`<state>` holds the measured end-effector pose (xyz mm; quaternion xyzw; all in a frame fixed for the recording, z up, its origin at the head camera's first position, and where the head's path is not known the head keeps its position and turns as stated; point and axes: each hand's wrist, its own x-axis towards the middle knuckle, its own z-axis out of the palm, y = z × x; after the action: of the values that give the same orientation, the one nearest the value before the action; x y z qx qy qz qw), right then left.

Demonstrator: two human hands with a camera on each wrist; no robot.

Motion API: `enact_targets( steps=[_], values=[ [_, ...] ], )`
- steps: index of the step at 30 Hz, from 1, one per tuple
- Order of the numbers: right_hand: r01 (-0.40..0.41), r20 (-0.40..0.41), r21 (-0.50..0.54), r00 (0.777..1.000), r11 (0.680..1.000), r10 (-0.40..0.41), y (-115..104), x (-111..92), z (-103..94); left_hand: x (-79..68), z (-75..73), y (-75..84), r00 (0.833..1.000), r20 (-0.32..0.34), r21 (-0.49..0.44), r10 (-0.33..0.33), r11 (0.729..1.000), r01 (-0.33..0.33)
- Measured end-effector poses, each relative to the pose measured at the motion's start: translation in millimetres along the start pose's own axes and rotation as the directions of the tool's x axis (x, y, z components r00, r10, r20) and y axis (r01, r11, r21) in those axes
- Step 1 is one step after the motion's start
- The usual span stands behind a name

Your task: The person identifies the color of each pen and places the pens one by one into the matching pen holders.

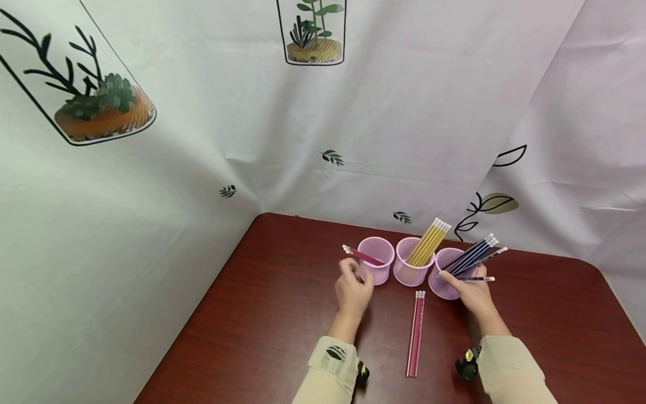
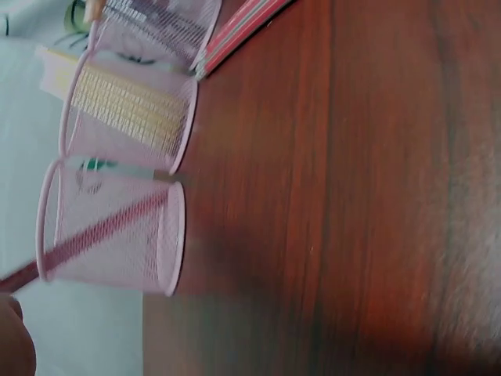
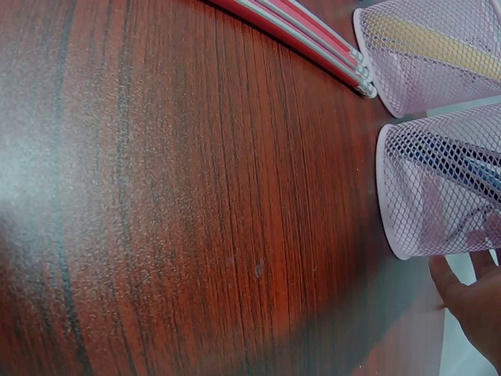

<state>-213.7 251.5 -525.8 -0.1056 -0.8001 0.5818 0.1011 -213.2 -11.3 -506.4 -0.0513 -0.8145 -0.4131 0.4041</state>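
Three pink mesh pencil cups stand in a row. The left cup (image 1: 375,275) has red pencils (image 1: 364,256) leaning out over its left rim. Beside that cup is my left hand (image 1: 355,289), its fingers loosely bent near the rim, with nothing seen in its grasp. In the left wrist view, a fingertip (image 2: 14,341) shows just below a red pencil. My right hand (image 1: 474,292) grips the right cup (image 1: 444,287), thumb across the near side and fingers round the right. Dark blue pencils (image 1: 471,257) lean rightward in it, one lying low over the hand.
Yellow pencils (image 1: 428,244) lean in the middle cup (image 1: 411,274). Several more red pencils (image 1: 416,334) lie side by side on the brown table (image 1: 262,320), between my forearms. A white patterned cloth (image 1: 282,134) hangs behind the table and along its left side.
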Motion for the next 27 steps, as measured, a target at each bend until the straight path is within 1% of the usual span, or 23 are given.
enact_targets(
  steps=[1,2,3,4,5,6,8,9,10,11,12,13,15,19,23,27],
  values=[
    [-0.011,-0.004,-0.004,1.0,1.0,0.011,-3,-1,0.1,-2.1,2.2,2.7,0.997,0.051,0.0,0.055,0.999,-0.055],
    [-0.022,-0.008,0.004,1.0,1.0,0.022,-5,-2,0.2,-4.7,4.6,5.9,0.989,0.113,-0.001,0.1,0.995,-0.1],
    [-0.029,-0.013,0.009,0.999,1.0,0.029,-7,-3,0.4,-8.3,7.7,9.0,0.973,0.186,0.004,0.134,0.991,-0.137],
    [-0.041,-0.017,0.007,0.999,0.999,0.041,-9,-4,0.7,-12.6,11.0,12.0,0.952,0.267,0.008,0.152,0.987,-0.16],
    [-0.057,-0.017,0.013,0.998,0.998,0.057,-12,-5,0.8,-17.8,14.3,14.7,0.924,0.35,0.019,0.156,0.985,-0.173],
    [-0.071,-0.016,0.018,0.997,0.997,0.071,-14,-6,0.9,-23.6,17.3,17.2,0.89,0.433,0.039,0.144,0.983,-0.178],
    [-0.088,-0.007,0.027,0.996,0.996,0.088,-17,-6,1.1,-35.7,23.0,21.3,0.817,0.567,0.104,0.101,0.976,-0.192],
    [-0.091,0.002,0.026,0.996,0.995,0.091,-18,-6,0.9,-41.8,25.4,22.6,0.783,0.616,0.136,0.079,0.969,-0.205],
    [-0.098,0.008,0.029,0.995,0.995,0.098,-19,-6,0.9,-47.1,27.3,23.8,0.753,0.655,0.168,0.06,0.96,-0.223],
    [-0.098,0.011,0.029,0.995,0.995,0.098,-20,-6,1.0,-51.5,28.6,25.1,0.727,0.685,0.2,0.043,0.949,-0.244],
    [-0.096,0.014,0.034,0.995,0.995,0.096,-20,-6,0.9,-55.1,29.4,26.4,0.708,0.706,0.225,0.03,0.938,-0.264],
    [-0.096,0.017,0.036,0.995,0.995,0.096,-20,-6,1.0,-57.9,30.1,27.5,0.693,0.721,0.249,0.017,0.927,-0.281],
    [-0.101,0.012,0.041,0.995,0.994,0.1,-20,-6,1.5,-61.1,31.1,29.7,0.671,0.741,0.28,-0.003,0.911,-0.305],
    [-0.1,0.007,0.052,0.995,0.994,0.1,-20,-6,2.8,-60.7,33.5,32.9,0.626,0.778,0.324,-0.055,0.888,-0.326],
    [-0.1,0.007,0.043,0.995,0.994,0.1,-20,-6,2.5,-59.3,36.9,33.5,0.581,0.807,0.356,-0.1,0.869,-0.344],
    [-0.108,0.02,0.032,0.994,0.994,0.107,-20,-6,0.4,-58.4,40.5,33.5,0.551,0.823,0.38,-0.138,0.855,-0.352]
  ],
)
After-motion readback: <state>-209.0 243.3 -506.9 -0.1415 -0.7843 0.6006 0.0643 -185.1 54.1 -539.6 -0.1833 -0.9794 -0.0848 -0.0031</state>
